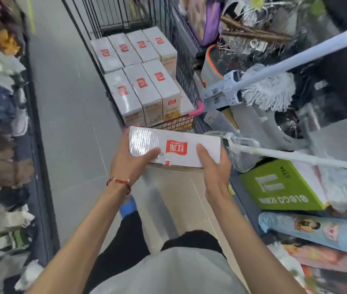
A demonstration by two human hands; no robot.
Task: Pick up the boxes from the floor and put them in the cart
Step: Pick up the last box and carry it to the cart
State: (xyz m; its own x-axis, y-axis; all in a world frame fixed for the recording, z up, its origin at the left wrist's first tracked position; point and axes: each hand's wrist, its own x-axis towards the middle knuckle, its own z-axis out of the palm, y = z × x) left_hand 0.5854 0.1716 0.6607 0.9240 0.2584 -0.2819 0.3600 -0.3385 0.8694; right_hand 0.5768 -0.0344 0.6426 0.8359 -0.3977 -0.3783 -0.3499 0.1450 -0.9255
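Note:
I hold a white shrink-wrapped box with a red logo in front of me, lying flat, just short of the cart's near end. My left hand grips its left end, thumb across the top. My right hand grips its right end the same way. The black wire cart stands ahead in the aisle. Inside it, several identical white boxes stand in two rows.
A shelf of socks and soft goods lines the left side. On the right, mops, a green carton and packaged goods jut into the aisle. Grey floor runs left of the cart. My blue shoe shows below.

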